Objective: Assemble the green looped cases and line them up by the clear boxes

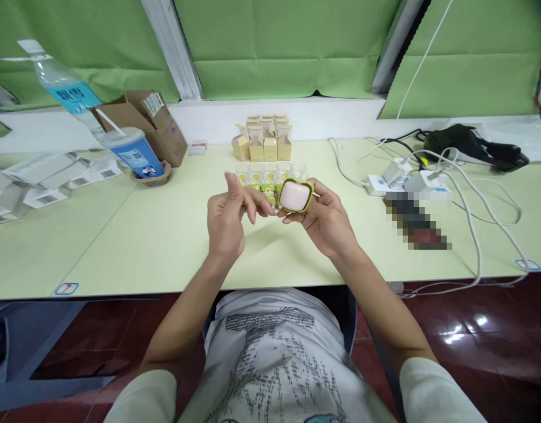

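Pink-centred green case [295, 195] is gripped by the right hand's [331, 222] fingers above the bench [173, 252]; the left hand's [226, 223] fingers spread loosely just beside it. Beyond stand small yellow boxes [256, 154]. Far left: a barcoded carton [172, 140], blue-printed cup [140, 155] and bottle [71, 94], its blue label's dark characters too blurred to read.

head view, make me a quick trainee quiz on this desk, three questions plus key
1. Which hand holds the pale pink, green-rimmed object?
2. True or false: in the picture, the blue cup stands to the left of the small yellow boxes.
3. What lies between the hands and those boxes? a) a hammer b) clear plastic packaging c) an open book

Key: 1. the right hand; 2. true; 3. b
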### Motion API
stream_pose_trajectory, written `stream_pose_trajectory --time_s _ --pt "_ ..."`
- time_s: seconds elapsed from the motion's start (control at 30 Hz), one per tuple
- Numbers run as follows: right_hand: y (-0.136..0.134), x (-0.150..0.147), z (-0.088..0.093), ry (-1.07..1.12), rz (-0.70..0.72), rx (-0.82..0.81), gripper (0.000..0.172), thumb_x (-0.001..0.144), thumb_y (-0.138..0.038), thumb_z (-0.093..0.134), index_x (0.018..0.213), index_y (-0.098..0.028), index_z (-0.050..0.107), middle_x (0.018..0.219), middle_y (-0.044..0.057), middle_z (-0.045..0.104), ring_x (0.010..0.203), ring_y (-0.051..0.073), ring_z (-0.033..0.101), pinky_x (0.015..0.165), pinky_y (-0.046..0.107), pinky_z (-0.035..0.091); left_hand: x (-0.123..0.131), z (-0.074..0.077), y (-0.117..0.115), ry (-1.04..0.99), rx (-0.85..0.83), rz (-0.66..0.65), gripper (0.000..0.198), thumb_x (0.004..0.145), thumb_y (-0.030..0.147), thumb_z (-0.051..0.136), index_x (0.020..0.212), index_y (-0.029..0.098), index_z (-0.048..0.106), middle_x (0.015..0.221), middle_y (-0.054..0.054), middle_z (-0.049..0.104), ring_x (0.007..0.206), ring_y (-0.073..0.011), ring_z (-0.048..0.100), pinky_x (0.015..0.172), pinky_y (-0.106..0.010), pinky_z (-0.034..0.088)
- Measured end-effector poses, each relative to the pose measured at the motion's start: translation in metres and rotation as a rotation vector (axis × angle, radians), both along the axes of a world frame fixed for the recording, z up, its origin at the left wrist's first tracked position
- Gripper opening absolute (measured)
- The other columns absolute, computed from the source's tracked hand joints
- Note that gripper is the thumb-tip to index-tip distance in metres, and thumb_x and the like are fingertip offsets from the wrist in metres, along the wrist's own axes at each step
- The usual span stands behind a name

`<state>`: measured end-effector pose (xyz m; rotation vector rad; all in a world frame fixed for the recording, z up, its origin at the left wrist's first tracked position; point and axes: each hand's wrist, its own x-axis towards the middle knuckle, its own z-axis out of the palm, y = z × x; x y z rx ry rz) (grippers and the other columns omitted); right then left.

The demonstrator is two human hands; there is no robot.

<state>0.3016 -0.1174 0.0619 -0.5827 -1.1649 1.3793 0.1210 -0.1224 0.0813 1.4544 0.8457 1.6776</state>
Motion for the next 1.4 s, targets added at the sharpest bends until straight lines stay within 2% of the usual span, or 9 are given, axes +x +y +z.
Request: stream_pose_trajectory --time_s 0.1,0.17,0.3,0.37,0.57,0.83,0.97,1.1,1.4 --pt "-0.001 -0.003 -0.002 -0.078 -0.107 0.075 0.042 0.088 -0.061 0.092 0.096 -0.027 0.069 0.095 0.000 0.079 0.075 0.016 0.075 0.070 0.033 0.070 0.002 -0.005 -0.005 0.147 0.179 0.038 0.054 0.095 0.077 0.075 0.099 0.023 0.078 0.111 -0.010 0.078 0.099 -0.0218 0.076 0.069 -0.030 0.062" --pt "-0.002 -0.006 -0.003 -0.166 -0.238 0.174 0.043 0.091 -0.065 0.089 0.094 -0.026 0.072 0.097 0.001 0.078 0.080 0.017 0.074 0.070 0.032 0.068 0.003 -0.008 -0.006 0.293 0.278 0.066 0.063 0.085 0.067 0.092 0.131 0.027 0.076 0.136 -0.011 0.074 0.115 -0.0243 0.074 0.079 -0.032 0.065" --pt "-0.007 -0.007 -0.003 -0.304 -0.442 0.352 0.040 0.097 -0.063 0.084 0.092 -0.025 0.075 0.097 0.003 0.078 0.089 0.018 0.074 0.075 0.031 0.065 0.002 -0.010 -0.004 0.457 0.313 0.015 0.045 0.091 0.046 0.093 0.130 0.027 0.079 0.125 -0.008 0.078 0.119 -0.0247 0.075 0.100 -0.038 0.064" --pt "-0.010 -0.006 -0.002 -0.328 -0.456 0.371 0.039 0.098 -0.062 0.082 0.091 -0.024 0.075 0.099 0.003 0.079 0.087 0.017 0.074 0.073 0.030 0.064 0.000 -0.008 -0.003 0.441 0.300 -0.034 0.041 0.091 0.041 0.094 0.127 0.027 0.081 0.121 -0.007 0.079 0.116 -0.0237 0.076 0.098 -0.037 0.065" --pt "-0.016 -0.004 0.007 -0.288 -0.507 0.335 0.042 0.097 -0.066 0.081 0.089 -0.026 0.073 0.085 0.001 0.076 0.069 0.016 0.068 0.061 0.030 0.061 -0.009 0.001 -0.003 0.345 0.201 -0.221 0.066 0.073 0.050 0.105 0.134 0.035 0.085 0.113 -0.006 0.072 0.106 -0.0213 0.070 0.083 -0.029 0.067" --pt "-0.002 0.005 0.004 -0.210 -0.229 0.182 0.043 0.088 -0.066 0.090 0.091 -0.026 0.075 0.084 0.002 0.076 0.069 0.019 0.070 0.058 0.034 0.065 -0.020 0.004 0.011 0.234 0.045 -0.330 0.054 0.069 0.039 0.108 0.120 0.036 0.090 0.093 -0.004 0.066 0.093 -0.0191 0.067 0.072 -0.027 0.066" --pt "0.001 0.004 0.003 -0.150 -0.172 0.150 0.039 0.086 -0.061 0.094 0.092 -0.026 0.076 0.086 0.000 0.076 0.065 0.017 0.070 0.056 0.034 0.066 -0.018 0.005 0.008 0.246 0.022 -0.365 0.052 0.084 0.058 0.095 0.128 0.030 0.088 0.110 -0.010 0.074 0.100 -0.0221 0.071 0.074 -0.030 0.069" --pt "-0.001 0.001 0.004 -0.199 -0.220 0.146 0.045 0.084 -0.065 0.094 0.088 -0.025 0.074 0.083 0.000 0.075 0.068 0.016 0.069 0.058 0.031 0.066 -0.011 0.002 0.002 0.269 0.040 -0.265 0.061 0.071 0.049 0.106 0.125 0.030 0.087 0.123 -0.009 0.077 0.111 -0.0232 0.074 0.079 -0.026 0.068" --pt "0.001 0.006 0.008 -0.130 0.023 -0.024 0.048 0.075 -0.057 0.099 0.089 -0.022 0.071 0.073 0.000 0.078 0.061 0.018 0.078 0.057 0.029 0.068 -0.011 -0.003 0.013 0.092 -0.131 -0.395 0.047 0.072 0.050 0.106 0.108 0.024 0.092 0.086 -0.005 0.078 0.065 -0.0136 0.070 0.056 -0.027 0.065"
